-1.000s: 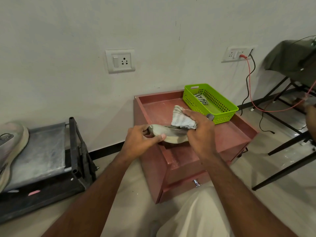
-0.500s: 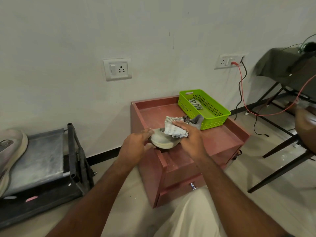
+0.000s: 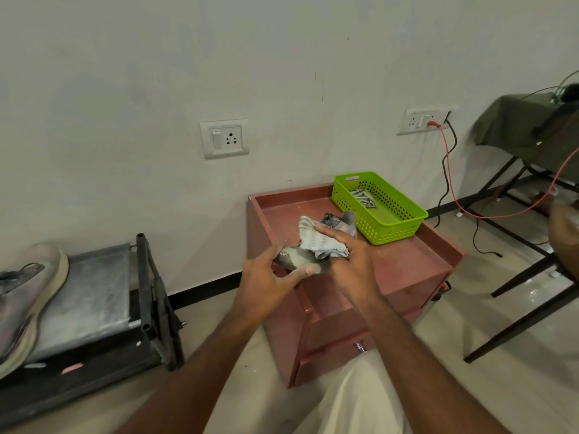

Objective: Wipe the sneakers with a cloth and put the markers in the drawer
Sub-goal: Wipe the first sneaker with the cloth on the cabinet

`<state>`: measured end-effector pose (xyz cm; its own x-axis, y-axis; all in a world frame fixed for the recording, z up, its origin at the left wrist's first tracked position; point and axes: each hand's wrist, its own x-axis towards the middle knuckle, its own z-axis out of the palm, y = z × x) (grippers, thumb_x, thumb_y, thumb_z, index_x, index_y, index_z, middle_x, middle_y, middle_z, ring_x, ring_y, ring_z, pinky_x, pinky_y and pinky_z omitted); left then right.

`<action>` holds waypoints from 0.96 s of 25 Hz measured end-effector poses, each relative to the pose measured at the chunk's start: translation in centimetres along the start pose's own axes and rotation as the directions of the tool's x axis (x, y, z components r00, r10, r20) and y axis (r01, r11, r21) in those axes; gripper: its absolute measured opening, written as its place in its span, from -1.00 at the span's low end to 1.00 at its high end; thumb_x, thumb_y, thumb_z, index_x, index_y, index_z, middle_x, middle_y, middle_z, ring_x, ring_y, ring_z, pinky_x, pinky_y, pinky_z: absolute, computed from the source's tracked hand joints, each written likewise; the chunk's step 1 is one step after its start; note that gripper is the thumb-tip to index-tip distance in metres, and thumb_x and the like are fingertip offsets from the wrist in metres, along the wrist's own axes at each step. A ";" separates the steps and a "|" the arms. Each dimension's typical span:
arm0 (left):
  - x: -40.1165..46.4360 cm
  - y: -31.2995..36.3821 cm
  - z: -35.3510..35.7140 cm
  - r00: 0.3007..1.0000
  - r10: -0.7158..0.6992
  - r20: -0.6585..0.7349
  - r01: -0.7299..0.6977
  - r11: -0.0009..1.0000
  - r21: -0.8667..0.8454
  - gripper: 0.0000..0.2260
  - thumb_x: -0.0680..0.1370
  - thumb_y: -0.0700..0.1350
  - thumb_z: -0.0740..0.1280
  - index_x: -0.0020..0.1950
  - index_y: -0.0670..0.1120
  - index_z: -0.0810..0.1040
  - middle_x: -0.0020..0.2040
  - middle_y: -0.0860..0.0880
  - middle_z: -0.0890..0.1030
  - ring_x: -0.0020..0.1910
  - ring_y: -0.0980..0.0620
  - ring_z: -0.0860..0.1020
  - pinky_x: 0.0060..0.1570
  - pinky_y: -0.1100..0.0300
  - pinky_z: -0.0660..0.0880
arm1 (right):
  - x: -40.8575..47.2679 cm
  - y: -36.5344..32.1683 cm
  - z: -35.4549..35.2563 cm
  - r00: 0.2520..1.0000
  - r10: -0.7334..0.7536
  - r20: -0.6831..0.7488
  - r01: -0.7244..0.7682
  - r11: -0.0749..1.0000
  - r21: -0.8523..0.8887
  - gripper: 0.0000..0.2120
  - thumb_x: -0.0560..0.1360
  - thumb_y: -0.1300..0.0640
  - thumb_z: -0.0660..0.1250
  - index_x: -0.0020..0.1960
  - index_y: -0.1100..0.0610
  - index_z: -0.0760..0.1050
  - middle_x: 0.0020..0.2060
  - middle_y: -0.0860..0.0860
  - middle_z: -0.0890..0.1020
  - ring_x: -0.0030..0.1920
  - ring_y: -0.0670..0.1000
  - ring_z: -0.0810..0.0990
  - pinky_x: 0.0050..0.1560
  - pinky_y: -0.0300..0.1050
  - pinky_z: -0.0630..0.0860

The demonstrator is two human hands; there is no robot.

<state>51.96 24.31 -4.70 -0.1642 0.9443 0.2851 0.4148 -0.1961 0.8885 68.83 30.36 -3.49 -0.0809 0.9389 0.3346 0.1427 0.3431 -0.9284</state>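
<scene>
We see a green basket (image 3: 380, 205) at the counter's (image 3: 407, 261) back right corner, with a crumpled striped cloth (image 3: 363, 197) inside. Over the front left edge, our left hand (image 3: 269, 277) grips a grey sneaker (image 3: 294, 260), mostly hidden; our right hand (image 3: 347, 258) presses a bunched rag (image 3: 316, 242) onto it. No writing is readable.

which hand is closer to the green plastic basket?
Right. The right hand, gripping the striped cloth, sits just in front of the green plastic basket; the left hand, holding the grey sneaker, is farther away.
</scene>
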 end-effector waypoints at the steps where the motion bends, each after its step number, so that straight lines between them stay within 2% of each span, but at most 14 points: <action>1: -0.2 0.0 0.6 0.999 -0.009 -0.051 0.009 1.000 -0.016 -0.38 0.29 0.29 0.59 0.28 0.07 0.62 0.02 0.18 0.71 0.00 0.26 0.66 0.08 0.25 0.59 | 0.0 0.0 -0.1 1.000 0.009 -0.003 -0.009 1.000 0.000 -0.39 0.34 0.55 0.24 0.20 0.04 0.66 0.18 -0.09 0.68 0.28 -0.08 0.59 0.35 0.12 0.49; 3: -0.1 0.3 0.9 0.993 0.015 -0.118 -0.017 1.000 -0.019 -0.60 0.34 0.17 0.60 0.11 0.10 0.66 -0.11 0.21 0.70 -0.10 0.27 0.66 -0.02 0.28 0.60 | -0.3 -0.4 -0.3 1.000 -0.017 -0.015 0.017 1.000 -0.025 -0.43 0.34 0.53 0.28 0.20 0.07 0.66 0.18 -0.09 0.68 0.28 -0.09 0.59 0.35 0.10 0.49; 4: 0.2 0.3 0.7 0.991 0.041 -0.127 -0.042 0.999 -0.001 -0.66 0.35 0.13 0.60 0.06 0.07 0.69 -0.16 0.22 0.70 -0.16 0.28 0.66 -0.09 0.30 0.59 | -0.7 -0.9 -0.3 0.996 -0.088 0.001 0.088 0.994 -0.060 -0.46 0.33 0.50 0.31 0.19 0.10 0.66 0.18 -0.08 0.67 0.28 -0.10 0.58 0.36 0.07 0.48; 6: 1.0 0.0 0.2 0.985 0.110 -0.131 -0.103 0.993 0.060 -0.77 0.37 0.01 0.61 -0.04 -0.03 0.72 -0.30 0.27 0.63 -0.27 0.34 0.62 -0.26 0.40 0.51 | -1.6 -2.3 0.3 0.942 -0.308 0.133 0.327 0.931 -0.160 -0.48 0.29 0.47 0.34 0.19 0.14 0.65 0.20 -0.05 0.66 0.30 -0.08 0.57 0.39 -0.03 0.45; 8: 1.6 -0.3 -0.3 0.975 0.183 -0.127 -0.166 0.978 0.128 -0.87 0.39 -0.09 0.61 -0.19 -0.05 0.69 -0.42 0.31 0.53 -0.38 0.39 0.55 -0.37 0.45 0.38 | -1.9 -2.4 1.1 0.884 -0.389 0.259 0.446 0.868 -0.219 -0.48 0.26 0.46 0.35 0.16 0.14 0.66 0.17 -0.04 0.67 0.26 -0.05 0.59 0.36 -0.12 0.43; 10: 1.6 -0.3 -0.6 0.982 0.173 -0.072 -0.166 0.981 0.097 -0.80 0.34 -0.03 0.66 -0.17 -0.06 0.71 -0.42 0.27 0.56 -0.40 0.34 0.55 -0.35 0.46 0.38 | -0.7 -1.1 0.0 0.931 -0.293 0.219 0.353 0.874 -0.333 -0.54 0.28 0.40 0.38 0.12 0.10 0.68 0.08 -0.08 0.69 0.19 -0.04 0.62 0.29 -0.16 0.47; 12: 1.3 0.0 -0.8 0.992 0.128 -0.021 -0.126 0.990 0.069 -0.74 0.31 0.09 0.65 -0.12 0.01 0.72 -0.38 0.23 0.62 -0.38 0.29 0.56 -0.32 0.43 0.41 | 0.4 0.3 -2.2 0.978 -0.193 0.083 0.209 0.852 -0.481 -0.59 0.31 0.27 0.34 0.11 0.03 0.68 0.07 -0.10 0.70 0.16 -0.05 0.63 0.27 -0.04 0.51; 14: 1.4 0.0 -1.0 0.995 0.101 -0.028 -0.099 0.992 0.073 -0.77 0.33 0.12 0.64 -0.21 0.05 0.67 -0.41 0.19 0.61 -0.42 0.27 0.53 -0.36 0.43 0.39 | 0.3 0.6 -3.0 0.967 -0.251 -0.032 0.199 0.833 -0.516 -0.52 0.29 0.30 0.28 0.16 0.08 0.67 0.16 -0.01 0.68 0.23 -0.03 0.60 0.32 0.06 0.49; 15: 1.6 0.1 -1.0 0.995 0.091 -0.042 -0.088 0.994 0.070 -0.77 0.34 0.09 0.63 -0.27 0.04 0.63 -0.45 0.17 0.59 -0.45 0.26 0.50 -0.39 0.41 0.37 | 0.1 0.4 -2.6 0.953 -0.301 -0.031 0.254 0.851 -0.460 -0.48 0.27 0.36 0.29 0.19 0.13 0.65 0.21 0.02 0.66 0.29 -0.01 0.58 0.37 0.03 0.45; 17: 2.2 0.2 -1.1 0.996 0.045 -0.075 -0.041 0.997 0.059 -0.79 0.38 -0.08 0.60 -0.32 0.03 0.59 -0.49 0.21 0.57 -0.45 0.27 0.47 -0.44 0.42 0.36 | -0.9 -0.7 -1.0 0.944 -0.313 0.109 0.331 0.904 -0.270 -0.42 0.23 0.48 0.34 0.22 0.18 0.63 0.24 0.04 0.64 0.35 0.01 0.53 0.43 -0.07 0.38; 19: 2.6 0.3 -1.3 0.996 0.005 -0.088 -0.003 1.000 0.018 -0.85 0.38 -0.15 0.57 -0.31 0.01 0.64 -0.47 0.22 0.60 -0.40 0.22 0.52 -0.41 0.39 0.42 | -0.9 -0.2 -0.8 0.929 -0.277 0.247 0.329 0.923 -0.201 -0.43 0.23 0.44 0.40 0.22 0.15 0.63 0.22 -0.02 0.64 0.35 -0.02 0.53 0.44 -0.10 0.37; 20: 2.6 0.2 -1.4 0.997 -0.003 -0.073 0.003 1.000 -0.008 -0.88 0.39 -0.08 0.59 -0.28 0.03 0.68 -0.40 0.20 0.65 -0.37 0.20 0.58 -0.36 0.34 0.50 | -0.4 0.5 -1.4 0.949 -0.231 0.215 0.280 0.931 -0.233 -0.47 0.25 0.40 0.41 0.20 0.13 0.64 0.20 -0.06 0.64 0.32 -0.05 0.54 0.43 -0.11 0.39; 22: 2.5 0.3 -1.6 0.998 -0.051 -0.046 0.048 0.997 -0.063 -0.87 0.38 0.07 0.61 -0.22 0.12 0.69 -0.26 0.09 0.74 -0.26 0.09 0.71 -0.21 0.17 0.64 | 0.7 2.0 -3.5 0.995 -0.093 0.022 0.096 0.958 -0.269 -0.53 0.31 0.43 0.38 0.15 0.10 0.65 0.14 -0.12 0.64 0.28 -0.04 0.57 0.37 -0.20 0.42; 24: 2.9 0.1 -1.7 0.991 -0.119 -0.057 0.117 0.992 -0.044 -0.69 0.37 0.17 0.58 -0.29 -0.05 0.67 -0.27 -0.04 0.73 -0.25 -0.08 0.70 -0.18 0.01 0.63 | 0.8 1.9 -4.6 0.990 -0.005 -0.139 -0.030 0.968 -0.249 -0.45 0.32 0.55 0.29 0.15 0.07 0.63 0.14 -0.12 0.63 0.31 0.02 0.56 0.38 -0.22 0.40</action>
<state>50.03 26.60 -3.17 -0.2632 0.9444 0.1969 0.3532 -0.0956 0.9307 73.60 31.91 -4.20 0.0561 0.9318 0.3587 0.3862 0.3110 -0.8684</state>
